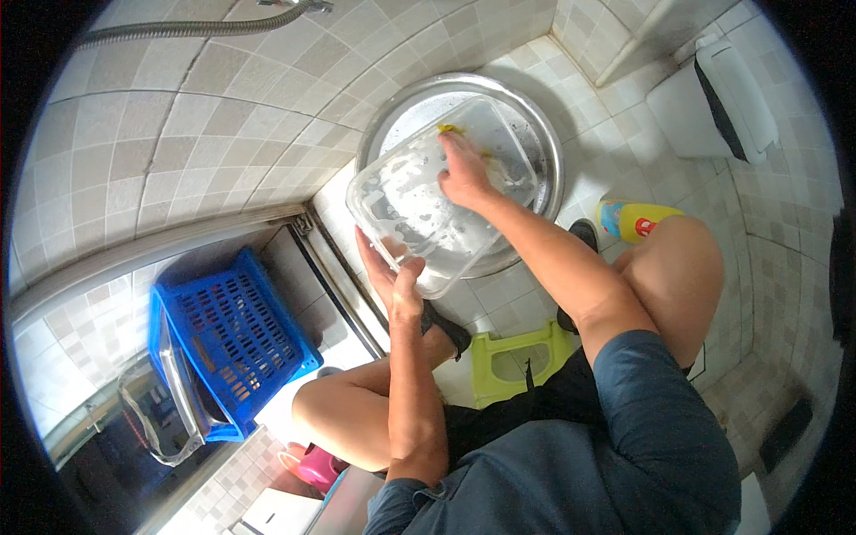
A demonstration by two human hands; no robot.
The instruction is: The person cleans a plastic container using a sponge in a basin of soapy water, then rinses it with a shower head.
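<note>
A clear rectangular plastic container [385,198] is tilted above a round metal basin [550,134] on the floor. My left hand [392,283] grips its near-left corner, with the thumb over the rim and the fingers along the outer side. Inside the container, my right hand [465,178] presses a yellow sponge [449,129] against the plastic. Only bits of the sponge show past my fingers, so its full shape is hidden. Wet, whitish patches show on the container and in the basin.
A light-green plastic stool [486,367] stands between my legs. Right of the basin is a yellow bottle [644,221], with a white bin [695,111] farther back. At left sits a blue slotted crate [234,334]. A metal hose [192,29] runs along the tiled wall.
</note>
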